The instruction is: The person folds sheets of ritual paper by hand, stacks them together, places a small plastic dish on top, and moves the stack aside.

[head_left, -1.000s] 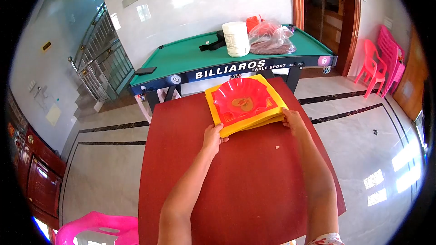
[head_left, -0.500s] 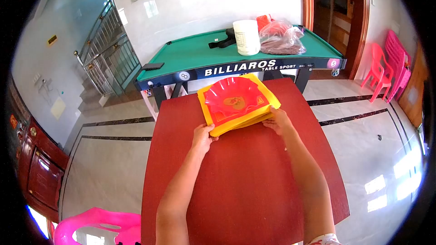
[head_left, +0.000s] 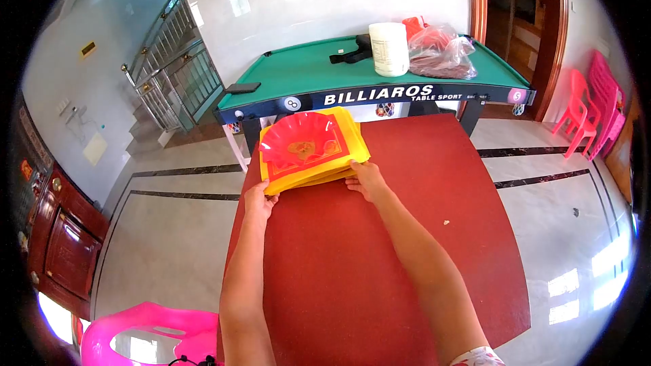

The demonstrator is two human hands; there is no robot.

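At the far left corner of the red table [head_left: 380,264] lies a stack of flat yellow pieces [head_left: 354,137] with a red printed panel on top. They look like folded bags or paper, but I cannot tell which. A shiny red dish [head_left: 285,137] with a wavy rim sits on the stack, a gold design showing at its middle. My left hand [head_left: 259,202] pinches the near left corner of the stack. On the near right corner, my right hand [head_left: 365,179] is closed with its thumb on top and fingers at the side.
Behind the table stands a billiard table [head_left: 298,71] bearing a white tub [head_left: 389,51], a plastic bag [head_left: 444,57], a black strap [head_left: 352,54] and a dark flat case [head_left: 243,87]. Pink chairs [head_left: 580,112] are at the right, another pink chair [head_left: 146,318] at the near left.
Both hands have shifted the yellow stack and the red dish leftward on the table, to its far left corner. My view has turned slightly.
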